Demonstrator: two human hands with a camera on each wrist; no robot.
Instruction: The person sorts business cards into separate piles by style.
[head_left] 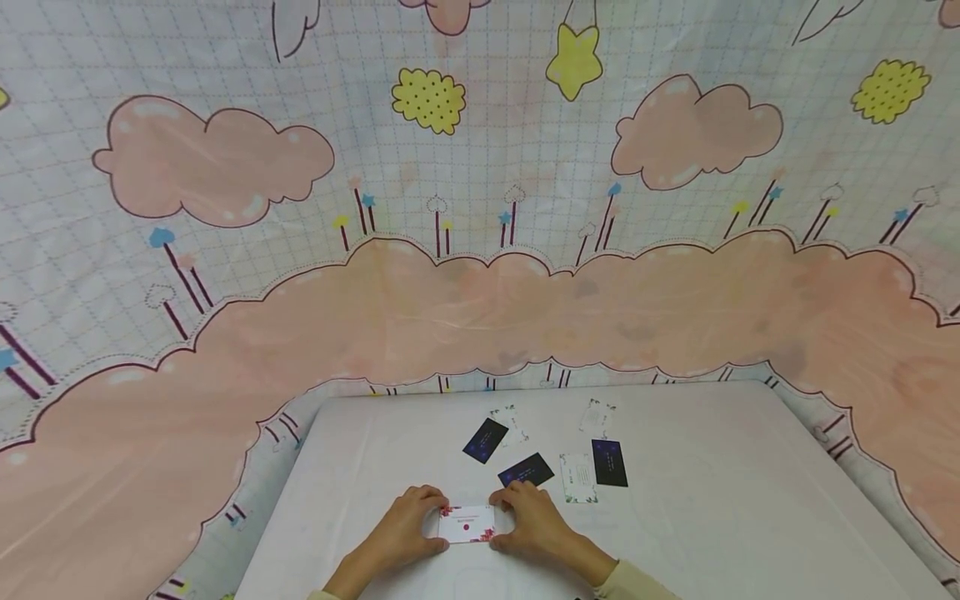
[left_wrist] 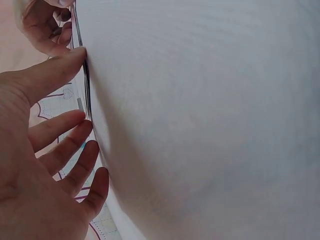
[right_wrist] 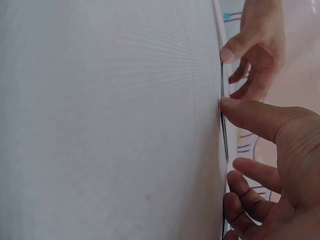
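Observation:
A white card with red flowers in its corners and red print lies on the white table, its long side running left to right. At its left end, my left hand has the thumb at the near corner and fingers at the far corner. My right hand holds the right end likewise, between thumb and fingers. Just beyond the right fingers lies a dark card, partly covered by them. In the left wrist view, the left thumb touches the tabletop level; the card's face is not visible there.
Farther back lie another dark card, overlapping a white leaf-patterned card. To the right are two more leaf-patterned cards, one near and one far, plus a dark card. A cartoon-printed cloth rises behind the table.

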